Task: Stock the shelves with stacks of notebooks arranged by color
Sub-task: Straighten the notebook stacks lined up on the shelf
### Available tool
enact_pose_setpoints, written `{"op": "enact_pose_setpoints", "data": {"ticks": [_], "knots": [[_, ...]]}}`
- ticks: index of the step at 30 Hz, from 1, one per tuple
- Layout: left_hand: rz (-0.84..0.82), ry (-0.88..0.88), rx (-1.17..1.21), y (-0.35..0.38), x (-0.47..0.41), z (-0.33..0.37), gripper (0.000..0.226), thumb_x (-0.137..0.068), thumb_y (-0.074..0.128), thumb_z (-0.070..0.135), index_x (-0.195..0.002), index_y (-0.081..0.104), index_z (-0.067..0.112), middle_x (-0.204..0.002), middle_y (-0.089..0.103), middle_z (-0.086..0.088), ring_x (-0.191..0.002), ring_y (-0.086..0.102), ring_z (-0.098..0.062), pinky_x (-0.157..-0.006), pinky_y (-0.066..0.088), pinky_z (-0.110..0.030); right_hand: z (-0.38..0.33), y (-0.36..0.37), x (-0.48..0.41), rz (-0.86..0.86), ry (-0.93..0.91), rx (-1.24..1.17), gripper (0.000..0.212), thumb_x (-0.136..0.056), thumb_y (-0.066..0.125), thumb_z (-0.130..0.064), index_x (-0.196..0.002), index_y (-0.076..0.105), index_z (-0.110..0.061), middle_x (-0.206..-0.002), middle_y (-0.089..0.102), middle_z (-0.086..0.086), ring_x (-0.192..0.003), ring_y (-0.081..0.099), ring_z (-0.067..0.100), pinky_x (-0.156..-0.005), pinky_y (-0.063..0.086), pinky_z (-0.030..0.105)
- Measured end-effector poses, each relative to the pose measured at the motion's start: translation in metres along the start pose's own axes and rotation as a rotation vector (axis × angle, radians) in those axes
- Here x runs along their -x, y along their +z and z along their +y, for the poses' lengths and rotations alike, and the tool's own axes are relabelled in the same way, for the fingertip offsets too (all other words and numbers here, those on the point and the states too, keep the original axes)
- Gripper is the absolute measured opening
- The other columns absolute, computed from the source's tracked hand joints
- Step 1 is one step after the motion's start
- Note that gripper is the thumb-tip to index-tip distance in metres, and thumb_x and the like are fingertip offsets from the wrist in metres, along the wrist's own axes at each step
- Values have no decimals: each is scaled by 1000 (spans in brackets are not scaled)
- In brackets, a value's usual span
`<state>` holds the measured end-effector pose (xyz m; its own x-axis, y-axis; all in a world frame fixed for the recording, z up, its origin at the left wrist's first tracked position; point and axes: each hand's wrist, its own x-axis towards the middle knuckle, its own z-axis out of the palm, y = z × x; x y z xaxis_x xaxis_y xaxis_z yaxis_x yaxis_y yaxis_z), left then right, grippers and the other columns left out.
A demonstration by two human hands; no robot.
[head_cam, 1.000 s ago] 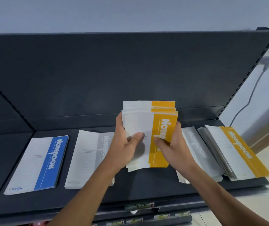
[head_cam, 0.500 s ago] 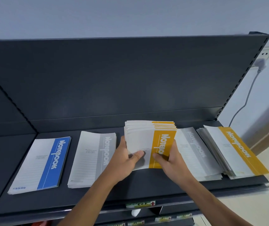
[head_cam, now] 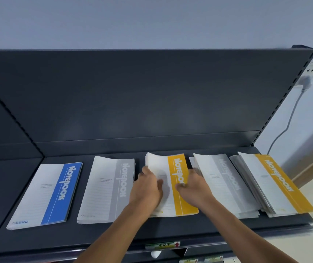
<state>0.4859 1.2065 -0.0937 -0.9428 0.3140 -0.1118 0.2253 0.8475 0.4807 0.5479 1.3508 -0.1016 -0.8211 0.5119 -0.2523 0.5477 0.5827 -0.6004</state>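
Note:
A stack of yellow-banded notebooks lies flat on the dark shelf, in the middle of the row. My left hand grips its left edge, thumb on the white cover. My right hand grips its right edge, thumb on the yellow band. To the left lie a grey-banded stack and a blue-banded stack. To the right lie another grey-banded stack and a fanned, untidy yellow-banded stack.
The shelf's dark back panel rises behind the notebooks. A price label strip runs along the front edge, with lower shelves beneath. A wall socket with a white plug and cable is at the right.
The yellow stack, held upright above the shelf a second ago, has come down and now lies flat on the shelf between the two grey stacks. Both hands still hold its sides.

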Motion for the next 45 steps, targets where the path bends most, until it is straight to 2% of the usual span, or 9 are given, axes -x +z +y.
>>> {"op": "enact_pose_setpoints", "data": {"ticks": [4,13,18,22,27,31,38,41,45], "knots": [[37,58,-107,10,3,-4,46,-100,54,36,-134,35,10,-124,62,-8,-106,64,-26,-79,52,-32,1,13,-1,60,-9,141,26,-91,62,-31,-103,41,-20,-106,53,-2,-100,57,20,-75,43,29],[33,87,-155,12,-1,-4,56,-98,55,38,-140,28,13,-121,63,-5,-101,66,-23,-78,56,-31,-1,15,5,126,-56,209,25,-96,61,-30,-112,49,-15,-111,61,2,-106,60,21,-89,53,31],[198,163,-278,8,-3,4,80,-93,61,41,-150,13,11,-142,45,-9,-125,49,-27,-96,48,-33,-2,3,11,207,-111,151,43,-93,65,-29,-130,49,-16,-125,58,2,-114,56,22,-90,49,30],[239,318,-89,4,0,30,84,-91,63,43,-152,11,15,-149,41,-7,-132,47,-26,-103,45,-34,12,-36,16,348,-148,112,48,-92,65,-24,-136,51,-15,-130,57,5,-119,54,26,-91,47,35],[43,430,190,30,13,74,78,-93,60,30,-151,10,20,-149,39,-6,-132,43,-24,-98,45,-33,60,-85,3,348,12,201,51,-93,60,-26,-140,46,-11,-137,53,12,-126,47,33,-99,41,40],[-78,374,223,61,14,106,82,-93,60,24,-154,6,13,-147,42,-8,-131,46,-26,-98,48,-34,93,-101,-14,214,77,232,55,-94,56,-30,-142,37,-9,-138,49,15,-123,46,35,-94,43,40],[-95,169,59,95,7,145,90,-94,58,27,-154,-8,9,-141,41,-16,-124,47,-29,-95,44,-32,118,-102,-32,64,-84,253,46,-94,55,-27,-134,37,-11,-140,46,15,-131,44,33,-106,42,37],[-51,62,22,100,10,159,86,-94,58,27,-153,0,5,-137,46,-17,-122,47,-31,-98,43,-34,124,-104,-32,39,-91,239,43,-94,56,-27,-131,41,-9,-136,51,16,-131,45,32,-105,40,36],[19,-168,191,94,-1,180,71,-90,62,30,-143,21,8,-132,52,-15,-118,51,-33,-90,46,-35,122,-112,-38,18,-95,199,36,-93,59,-27,-122,46,-11,-122,59,9,-114,57,27,-91,46,32]]}}
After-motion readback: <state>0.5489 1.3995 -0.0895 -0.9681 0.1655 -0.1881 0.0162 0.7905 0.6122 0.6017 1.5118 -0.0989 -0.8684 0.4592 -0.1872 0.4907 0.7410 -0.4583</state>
